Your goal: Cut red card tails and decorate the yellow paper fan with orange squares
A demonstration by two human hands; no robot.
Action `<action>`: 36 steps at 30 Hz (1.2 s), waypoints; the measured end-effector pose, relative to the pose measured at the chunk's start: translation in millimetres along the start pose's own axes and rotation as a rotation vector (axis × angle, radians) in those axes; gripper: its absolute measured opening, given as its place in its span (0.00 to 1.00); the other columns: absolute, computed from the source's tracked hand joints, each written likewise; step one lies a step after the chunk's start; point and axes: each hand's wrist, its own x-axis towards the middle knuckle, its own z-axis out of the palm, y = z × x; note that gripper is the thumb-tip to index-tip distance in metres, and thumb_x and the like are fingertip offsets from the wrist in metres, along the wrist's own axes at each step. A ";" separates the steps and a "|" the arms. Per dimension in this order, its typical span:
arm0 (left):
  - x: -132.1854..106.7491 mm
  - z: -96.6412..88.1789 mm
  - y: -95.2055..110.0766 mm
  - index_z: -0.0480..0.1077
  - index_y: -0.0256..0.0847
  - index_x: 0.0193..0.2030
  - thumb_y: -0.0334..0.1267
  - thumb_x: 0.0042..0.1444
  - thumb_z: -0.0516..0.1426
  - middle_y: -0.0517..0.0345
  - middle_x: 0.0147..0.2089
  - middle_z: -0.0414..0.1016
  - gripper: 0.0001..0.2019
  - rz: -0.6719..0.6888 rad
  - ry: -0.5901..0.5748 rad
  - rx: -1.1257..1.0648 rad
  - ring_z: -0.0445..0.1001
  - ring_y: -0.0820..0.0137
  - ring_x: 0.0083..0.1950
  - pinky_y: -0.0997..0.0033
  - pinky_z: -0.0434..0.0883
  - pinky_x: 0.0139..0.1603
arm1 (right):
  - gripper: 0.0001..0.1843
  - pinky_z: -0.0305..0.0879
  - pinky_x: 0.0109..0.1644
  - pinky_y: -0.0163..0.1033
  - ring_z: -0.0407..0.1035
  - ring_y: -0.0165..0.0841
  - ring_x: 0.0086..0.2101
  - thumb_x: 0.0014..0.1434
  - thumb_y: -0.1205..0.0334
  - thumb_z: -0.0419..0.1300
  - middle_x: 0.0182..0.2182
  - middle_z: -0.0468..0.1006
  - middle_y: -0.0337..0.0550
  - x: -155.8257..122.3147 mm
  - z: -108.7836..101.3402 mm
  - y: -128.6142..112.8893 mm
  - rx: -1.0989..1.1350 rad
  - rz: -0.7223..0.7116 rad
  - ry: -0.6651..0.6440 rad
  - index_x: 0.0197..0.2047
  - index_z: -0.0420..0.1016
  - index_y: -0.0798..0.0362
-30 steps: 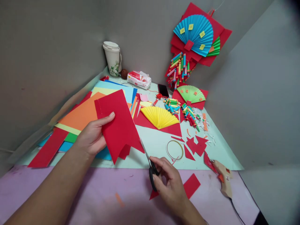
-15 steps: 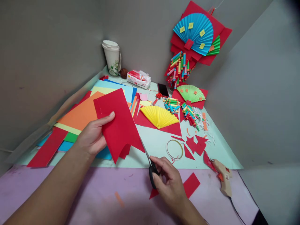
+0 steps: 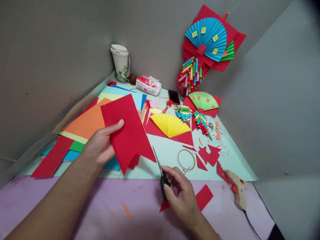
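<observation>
My left hand [image 3: 102, 143] grips a red paper piece [image 3: 130, 130] with its thumb on top, holding it up over the table. The lower end of that paper has a V-shaped notch with two points. In my right hand [image 3: 181, 193] is a pair of scissors [image 3: 163, 181] with black handles. Their blades look closed and point up beside the paper's right-hand tip, a small gap apart. Behind the paper, a yellow folded fan [image 3: 170, 126] rests on a red sheet [image 3: 183, 139]. Red paper scraps [image 3: 211, 155] lie to the right, near a roll of tape [image 3: 186, 160].
Coloured paper sheets [image 3: 85, 121] are stacked at left. A glue gun [image 3: 238, 191] with a cord lies at right. Paper rolls [image 3: 183, 111], a phone [image 3: 174, 97], a tissue pack [image 3: 148, 85] and a lidded cup [image 3: 120, 63] stand farther back. A red paper decoration [image 3: 205, 43] hangs at the wall.
The scissors have moved slightly right, away from the paper's edge, where their tips were touching or overlapping it. The view has shifted a little. Both hands keep their hold.
</observation>
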 end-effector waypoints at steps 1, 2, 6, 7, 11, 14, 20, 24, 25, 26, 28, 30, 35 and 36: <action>0.9 -0.7 -0.5 0.76 0.35 0.46 0.27 0.59 0.59 0.51 0.34 0.84 0.09 -0.001 -0.002 -0.007 0.84 0.61 0.39 0.57 0.80 0.49 | 0.28 0.64 0.41 0.36 0.65 0.32 0.36 0.56 0.73 0.57 0.35 0.68 0.38 0.0 0.0 0.0 0.001 0.005 -0.008 0.58 0.73 0.42; 1.4 -1.1 -0.9 0.76 0.34 0.46 0.27 0.59 0.59 0.50 0.34 0.84 0.09 -0.003 -0.005 -0.013 0.84 0.61 0.39 0.57 0.80 0.49 | 0.28 0.64 0.41 0.36 0.65 0.32 0.36 0.56 0.73 0.57 0.35 0.68 0.38 -0.1 -0.1 0.1 0.001 0.010 -0.016 0.58 0.72 0.43; 0.9 0.1 -1.2 0.76 0.34 0.47 0.27 0.60 0.58 0.49 0.35 0.85 0.09 -0.024 -0.015 -0.020 0.84 0.61 0.39 0.56 0.81 0.47 | 0.28 0.63 0.41 0.36 0.65 0.33 0.36 0.55 0.74 0.57 0.36 0.68 0.39 -0.7 -1.2 -0.2 0.006 0.012 -0.030 0.58 0.72 0.43; 0.6 0.7 -1.3 0.76 0.34 0.47 0.27 0.60 0.58 0.49 0.35 0.85 0.10 -0.031 -0.019 -0.018 0.84 0.60 0.39 0.56 0.81 0.46 | 0.28 0.63 0.42 0.36 0.65 0.33 0.36 0.56 0.73 0.57 0.36 0.68 0.39 -0.7 -1.7 -0.3 0.009 0.009 -0.028 0.58 0.72 0.43; 0.2 2.3 -2.7 0.76 0.34 0.49 0.28 0.61 0.57 0.49 0.35 0.85 0.11 -0.048 -0.042 -0.020 0.84 0.59 0.40 0.55 0.81 0.46 | 0.28 0.63 0.41 0.36 0.65 0.33 0.36 0.56 0.73 0.58 0.36 0.69 0.39 0.0 -3.5 -0.8 0.026 -0.016 -0.027 0.58 0.72 0.43; 0.0 2.6 -4.1 0.75 0.35 0.49 0.28 0.61 0.57 0.49 0.35 0.85 0.11 -0.034 -0.047 -0.025 0.84 0.59 0.41 0.54 0.80 0.48 | 0.28 0.63 0.40 0.36 0.65 0.33 0.36 0.55 0.73 0.57 0.36 0.69 0.40 0.1 -3.4 -1.4 0.024 -0.029 -0.034 0.58 0.72 0.43; -0.5 0.8 -4.6 0.76 0.35 0.48 0.28 0.61 0.57 0.49 0.36 0.85 0.10 -0.026 -0.047 -0.021 0.84 0.59 0.42 0.53 0.79 0.50 | 0.29 0.63 0.40 0.36 0.65 0.32 0.36 0.55 0.74 0.56 0.36 0.68 0.38 -1.0 -1.8 -1.6 0.030 -0.021 -0.030 0.58 0.72 0.41; 0.3 -0.2 -5.8 0.76 0.35 0.48 0.28 0.61 0.57 0.49 0.37 0.85 0.10 -0.019 -0.052 -0.020 0.84 0.58 0.42 0.53 0.79 0.50 | 0.29 0.63 0.40 0.36 0.65 0.33 0.36 0.55 0.74 0.57 0.36 0.68 0.39 -0.4 -0.4 -1.6 0.030 -0.036 -0.021 0.58 0.72 0.42; 0.5 0.1 -6.2 0.76 0.35 0.48 0.28 0.61 0.58 0.49 0.36 0.85 0.10 -0.015 -0.055 -0.021 0.84 0.58 0.42 0.53 0.79 0.50 | 0.29 0.63 0.40 0.36 0.65 0.33 0.36 0.55 0.74 0.57 0.35 0.68 0.39 -0.1 -0.1 -1.6 0.029 -0.040 -0.019 0.58 0.72 0.42; 0.4 0.7 -6.7 0.76 0.35 0.47 0.28 0.60 0.58 0.49 0.36 0.85 0.10 -0.011 -0.056 -0.023 0.84 0.58 0.42 0.53 0.79 0.50 | 0.29 0.63 0.40 0.36 0.65 0.33 0.35 0.56 0.74 0.57 0.35 0.68 0.39 0.1 0.2 -1.5 0.029 -0.040 -0.017 0.58 0.72 0.42; 0.1 2.4 -7.4 0.76 0.35 0.47 0.27 0.60 0.57 0.50 0.35 0.85 0.10 -0.010 -0.053 -0.021 0.84 0.58 0.42 0.53 0.80 0.50 | 0.29 0.63 0.39 0.36 0.65 0.33 0.35 0.56 0.74 0.57 0.35 0.68 0.39 0.2 0.4 -0.9 0.032 -0.034 -0.010 0.58 0.72 0.42; -0.7 3.9 -7.7 0.76 0.34 0.48 0.27 0.60 0.57 0.50 0.35 0.85 0.11 -0.014 -0.045 -0.017 0.84 0.58 0.42 0.53 0.80 0.49 | 0.29 0.63 0.39 0.35 0.64 0.32 0.35 0.56 0.73 0.57 0.35 0.67 0.38 0.0 0.2 -0.1 0.037 -0.029 -0.006 0.58 0.72 0.41; -2.2 3.9 -7.9 0.76 0.35 0.49 0.28 0.60 0.58 0.49 0.37 0.85 0.11 -0.021 -0.047 -0.012 0.85 0.60 0.39 0.54 0.81 0.47 | 0.29 0.63 0.39 0.35 0.64 0.32 0.35 0.57 0.74 0.57 0.34 0.67 0.38 0.1 -0.5 1.7 0.043 -0.039 -0.005 0.58 0.73 0.40; -2.3 3.3 -8.2 0.76 0.35 0.49 0.28 0.60 0.58 0.48 0.38 0.85 0.12 -0.022 -0.047 -0.012 0.85 0.60 0.39 0.54 0.80 0.47 | 0.29 0.63 0.39 0.35 0.64 0.32 0.34 0.57 0.74 0.57 0.34 0.67 0.37 0.2 -0.5 1.8 0.043 -0.041 -0.003 0.58 0.73 0.40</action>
